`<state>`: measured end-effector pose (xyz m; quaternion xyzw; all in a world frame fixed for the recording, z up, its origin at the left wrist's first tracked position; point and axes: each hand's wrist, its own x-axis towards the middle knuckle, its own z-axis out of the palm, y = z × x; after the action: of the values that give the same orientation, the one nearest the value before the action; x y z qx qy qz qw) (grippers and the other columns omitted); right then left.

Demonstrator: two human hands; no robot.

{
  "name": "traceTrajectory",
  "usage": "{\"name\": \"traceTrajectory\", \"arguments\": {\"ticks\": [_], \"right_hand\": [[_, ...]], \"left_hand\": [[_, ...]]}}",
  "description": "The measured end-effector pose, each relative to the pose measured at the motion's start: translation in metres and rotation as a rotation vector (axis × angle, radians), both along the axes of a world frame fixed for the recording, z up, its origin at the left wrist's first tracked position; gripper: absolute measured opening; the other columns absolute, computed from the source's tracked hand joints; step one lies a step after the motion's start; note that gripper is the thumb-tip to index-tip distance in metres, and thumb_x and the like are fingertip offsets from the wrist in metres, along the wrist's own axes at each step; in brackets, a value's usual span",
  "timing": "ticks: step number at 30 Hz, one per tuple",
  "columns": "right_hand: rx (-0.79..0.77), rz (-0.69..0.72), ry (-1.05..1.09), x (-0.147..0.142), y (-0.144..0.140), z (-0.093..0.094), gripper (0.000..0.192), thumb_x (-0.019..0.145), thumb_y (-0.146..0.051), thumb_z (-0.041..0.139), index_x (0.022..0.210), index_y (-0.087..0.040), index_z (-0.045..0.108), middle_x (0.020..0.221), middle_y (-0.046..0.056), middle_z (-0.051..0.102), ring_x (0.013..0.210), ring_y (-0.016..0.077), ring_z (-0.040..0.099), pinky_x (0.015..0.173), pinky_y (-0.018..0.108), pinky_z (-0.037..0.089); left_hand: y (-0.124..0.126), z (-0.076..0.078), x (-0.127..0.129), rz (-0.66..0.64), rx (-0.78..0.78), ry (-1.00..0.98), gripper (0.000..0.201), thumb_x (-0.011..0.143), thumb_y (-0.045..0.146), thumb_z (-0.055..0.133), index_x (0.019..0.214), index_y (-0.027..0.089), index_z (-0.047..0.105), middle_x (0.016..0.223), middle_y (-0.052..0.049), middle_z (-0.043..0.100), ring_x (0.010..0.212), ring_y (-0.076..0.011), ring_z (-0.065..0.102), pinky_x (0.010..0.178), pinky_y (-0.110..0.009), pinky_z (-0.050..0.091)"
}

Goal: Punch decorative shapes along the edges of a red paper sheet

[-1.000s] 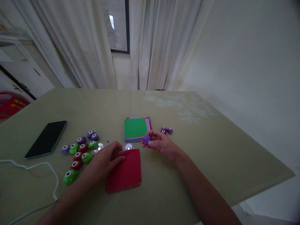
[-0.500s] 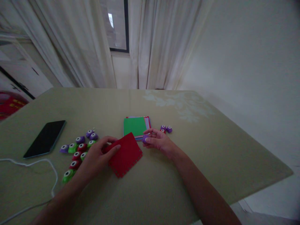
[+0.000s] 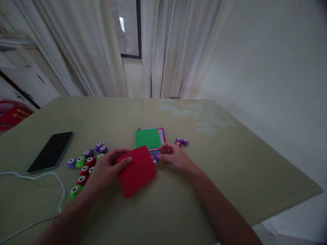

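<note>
My left hand (image 3: 108, 168) grips a square of red paper (image 3: 139, 173) by its left side, thumb on top. Small cut-outs run along the paper's lower edges. Between the fingertips of my right hand (image 3: 176, 158) is a small purple craft paper punch (image 3: 155, 157), close to the paper's right edge; whether they touch I cannot tell. Just behind lies a stack of coloured paper (image 3: 147, 139), green on top. Beyond my right hand sit a few more punches, among them a purple punch (image 3: 185, 142).
Several purple, green and red punches, such as a green punch (image 3: 75, 191), are grouped left of my left forearm, which partly hides them. A black tablet (image 3: 51, 151) lies further left, with a white cable (image 3: 60, 187) nearer me. The table (image 3: 242, 170) meets a wall at right.
My right hand has turned the purple punch so that it points down, slightly lower beside the paper. The red paper has tilted a little in my left hand.
</note>
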<state>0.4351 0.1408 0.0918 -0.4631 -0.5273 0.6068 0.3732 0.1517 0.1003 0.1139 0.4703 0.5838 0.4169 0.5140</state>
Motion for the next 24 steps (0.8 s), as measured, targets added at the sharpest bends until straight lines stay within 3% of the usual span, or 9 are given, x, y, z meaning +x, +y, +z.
{"name": "traceTrajectory", "arguments": {"ticks": [6, 10, 13, 16, 19, 24], "right_hand": [[0.066, -0.018, -0.177, -0.003, -0.001, -0.007, 0.032, 0.082, -0.029, 0.087, 0.105, -0.02, 0.067, 0.085, 0.002, 0.074, 0.077, 0.0183, 0.069, 0.069, 0.03, 0.051], [0.284, 0.001, -0.312, -0.006, -0.007, 0.0, 0.017, 0.098, -0.034, 0.072, 0.106, -0.019, 0.07, 0.094, 0.006, 0.076, 0.08, 0.0186, 0.069, 0.072, 0.031, 0.05], [0.415, 0.07, -0.472, -0.01, -0.011, 0.004, 0.029, 0.092, -0.037, 0.081, 0.114, -0.019, 0.073, 0.098, 0.007, 0.076, 0.083, 0.0208, 0.067, 0.074, 0.033, 0.049], [0.503, 0.106, -0.572, -0.012, -0.013, 0.006, 0.037, 0.085, -0.024, 0.086, 0.119, -0.019, 0.073, 0.106, 0.008, 0.076, 0.089, 0.0222, 0.067, 0.079, 0.034, 0.049], [0.454, 0.069, -0.554, -0.012, -0.013, 0.005, 0.029, 0.086, -0.019, 0.08, 0.113, -0.019, 0.071, 0.1, 0.006, 0.076, 0.085, 0.0211, 0.067, 0.078, 0.033, 0.048], [0.387, 0.072, -0.494, -0.009, -0.011, 0.003, 0.025, 0.084, -0.019, 0.077, 0.107, -0.02, 0.067, 0.087, 0.001, 0.071, 0.074, 0.0173, 0.061, 0.068, 0.029, 0.045]], "left_hand": [[0.004, -0.007, -0.003, -0.026, 0.041, 0.091, 0.049, 0.08, 0.049, 0.083, 0.119, 0.022, 0.071, 0.099, -0.008, 0.086, 0.091, -0.0306, 0.084, 0.074, -0.04, 0.07], [0.005, -0.011, -0.005, -0.028, 0.09, 0.145, 0.062, 0.08, 0.055, 0.083, 0.129, 0.02, 0.067, 0.109, -0.011, 0.083, 0.093, -0.0315, 0.084, 0.075, -0.043, 0.07], [0.004, -0.011, -0.004, -0.032, 0.1, 0.151, 0.067, 0.077, 0.054, 0.086, 0.131, 0.02, 0.066, 0.117, -0.013, 0.082, 0.097, -0.0319, 0.083, 0.078, -0.044, 0.071], [0.003, -0.009, -0.002, -0.019, 0.096, 0.14, 0.06, 0.079, 0.049, 0.085, 0.129, 0.021, 0.066, 0.104, -0.009, 0.084, 0.092, -0.0313, 0.084, 0.077, -0.044, 0.071], [0.003, -0.006, 0.0, 0.0, 0.061, 0.124, 0.058, 0.078, 0.043, 0.085, 0.129, 0.022, 0.066, 0.094, -0.007, 0.086, 0.087, -0.0313, 0.084, 0.073, -0.042, 0.07], [0.004, -0.009, -0.004, -0.031, 0.122, 0.264, 0.03, 0.079, 0.047, 0.082, 0.098, 0.024, 0.077, 0.092, -0.007, 0.086, 0.083, -0.0323, 0.082, 0.072, -0.041, 0.068]]}}
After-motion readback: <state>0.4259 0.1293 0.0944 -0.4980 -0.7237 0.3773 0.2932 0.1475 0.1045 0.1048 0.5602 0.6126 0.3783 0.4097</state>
